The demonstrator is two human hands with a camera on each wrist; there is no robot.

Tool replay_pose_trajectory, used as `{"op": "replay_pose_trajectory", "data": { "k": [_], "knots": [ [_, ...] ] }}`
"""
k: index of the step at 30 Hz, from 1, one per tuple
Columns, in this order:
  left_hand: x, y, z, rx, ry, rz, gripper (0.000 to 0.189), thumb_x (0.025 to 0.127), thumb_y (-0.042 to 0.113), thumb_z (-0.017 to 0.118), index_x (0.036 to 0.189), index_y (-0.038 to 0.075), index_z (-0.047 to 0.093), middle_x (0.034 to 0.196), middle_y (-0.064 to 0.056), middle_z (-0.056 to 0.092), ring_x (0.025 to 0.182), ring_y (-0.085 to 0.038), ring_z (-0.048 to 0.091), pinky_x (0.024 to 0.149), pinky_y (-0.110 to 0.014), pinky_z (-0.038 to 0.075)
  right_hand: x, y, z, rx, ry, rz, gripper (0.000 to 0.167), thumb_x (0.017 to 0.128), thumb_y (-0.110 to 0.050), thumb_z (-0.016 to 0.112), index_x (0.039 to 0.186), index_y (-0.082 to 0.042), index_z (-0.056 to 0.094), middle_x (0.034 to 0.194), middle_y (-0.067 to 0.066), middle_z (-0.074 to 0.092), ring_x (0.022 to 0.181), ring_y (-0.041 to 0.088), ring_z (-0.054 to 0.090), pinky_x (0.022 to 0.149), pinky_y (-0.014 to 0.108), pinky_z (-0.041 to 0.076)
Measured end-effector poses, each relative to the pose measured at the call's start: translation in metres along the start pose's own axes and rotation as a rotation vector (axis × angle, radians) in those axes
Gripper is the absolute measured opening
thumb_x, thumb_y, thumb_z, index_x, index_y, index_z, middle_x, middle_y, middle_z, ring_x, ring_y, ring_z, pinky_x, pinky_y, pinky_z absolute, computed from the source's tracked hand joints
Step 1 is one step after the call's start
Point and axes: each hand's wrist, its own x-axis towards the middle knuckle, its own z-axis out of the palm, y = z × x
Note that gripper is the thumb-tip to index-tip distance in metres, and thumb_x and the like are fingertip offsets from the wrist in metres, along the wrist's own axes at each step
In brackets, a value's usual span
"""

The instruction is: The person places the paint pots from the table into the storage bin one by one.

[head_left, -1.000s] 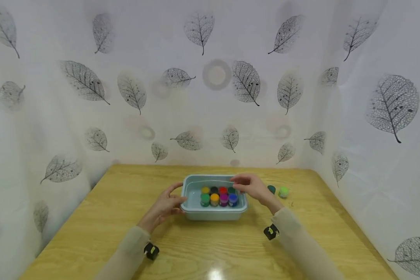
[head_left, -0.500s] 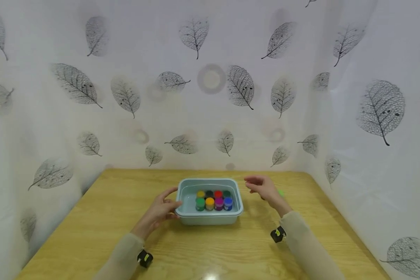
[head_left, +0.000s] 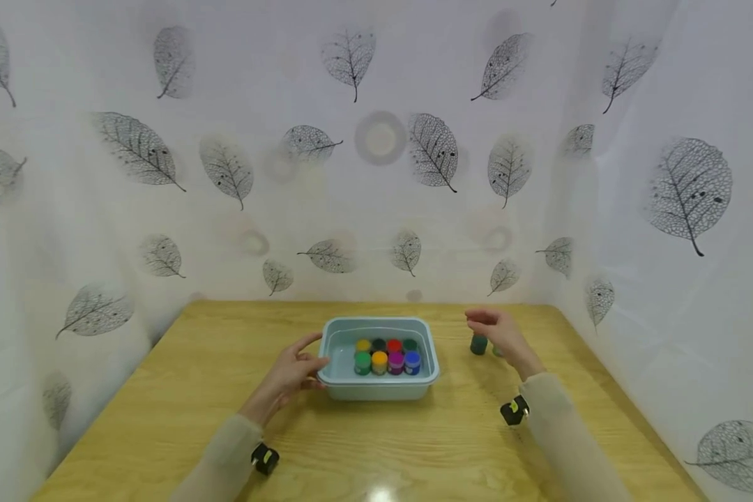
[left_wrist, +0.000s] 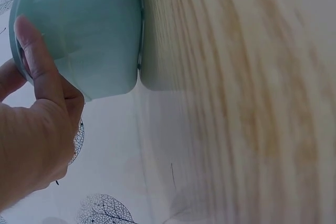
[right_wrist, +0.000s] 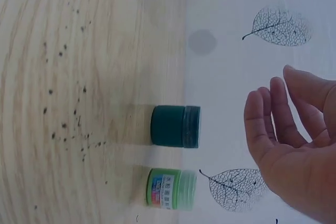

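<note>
My left hand (head_left: 291,376) grips the left rim of a pale blue plastic basin (head_left: 376,392); the left wrist view shows its fingers at the basin wall (left_wrist: 89,40). Two rows of small paint jars (head_left: 395,362) stand inside, with yellow, orange, red, purple, blue, green and dark lids. To the right of the basin, my right hand (head_left: 504,336) hovers with nothing in its relaxed fingers, above a dark green jar (right_wrist: 168,126). Beside that one stands a light green jar (right_wrist: 164,189) with a printed label, mostly hidden by the hand in the head view.
Wood-grained table (head_left: 238,348) stretches out around the basin. White cloth (head_left: 376,209) printed with leaf skeletons hangs behind it and along both sides. Small dark specks (right_wrist: 64,125) lie on the tabletop near the two jars.
My right hand has moved right, from the basin's right rim to above the two loose jars. The left hand keeps its hold on the basin. The head view has shifted slightly.
</note>
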Motion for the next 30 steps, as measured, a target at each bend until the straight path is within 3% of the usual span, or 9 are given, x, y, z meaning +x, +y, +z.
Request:
{"op": "replay_pose_trajectory", "data": {
  "k": [5,10,19,30],
  "knots": [
    [0.001,0.000,-0.001,0.001,0.002,-0.003,0.067,0.090,0.005,0.068,0.149,0.016,0.039,0.081,-0.007,0.059,0.066,-0.015,0.063,0.057,-0.029,0.059,0.001,0.006,-0.005,-0.020,0.011,0.076,0.042,0.100,-0.023,0.057,0.135,0.001,0.055,0.139,0.024,0.053,0.126,0.040,0.052,0.107,0.052,0.044],
    [0.001,0.000,-0.001,-0.003,-0.002,-0.006,0.068,0.090,0.005,0.068,0.150,0.016,0.038,0.082,-0.006,0.059,0.067,-0.015,0.064,0.057,-0.029,0.059,0.002,0.011,-0.009,-0.041,0.005,0.096,0.042,0.101,-0.020,0.056,0.137,0.001,0.053,0.141,0.025,0.051,0.131,0.042,0.047,0.112,0.058,0.036],
    [0.000,0.000,-0.001,-0.004,-0.001,-0.011,0.067,0.090,0.004,0.068,0.150,0.016,0.038,0.082,-0.006,0.059,0.067,-0.016,0.064,0.057,-0.028,0.059,0.003,0.017,-0.011,-0.068,-0.031,0.078,0.042,0.098,-0.011,0.059,0.136,0.004,0.053,0.139,0.026,0.052,0.125,0.041,0.053,0.107,0.054,0.044],
    [0.000,0.003,0.001,0.012,-0.001,-0.010,0.068,0.091,0.007,0.068,0.150,0.016,0.037,0.086,-0.009,0.058,0.067,-0.016,0.064,0.058,-0.030,0.060,0.006,0.025,-0.007,-0.098,-0.114,0.083,0.045,0.095,-0.010,0.062,0.137,0.003,0.053,0.141,0.025,0.051,0.129,0.041,0.049,0.111,0.055,0.038]
  ]
}}
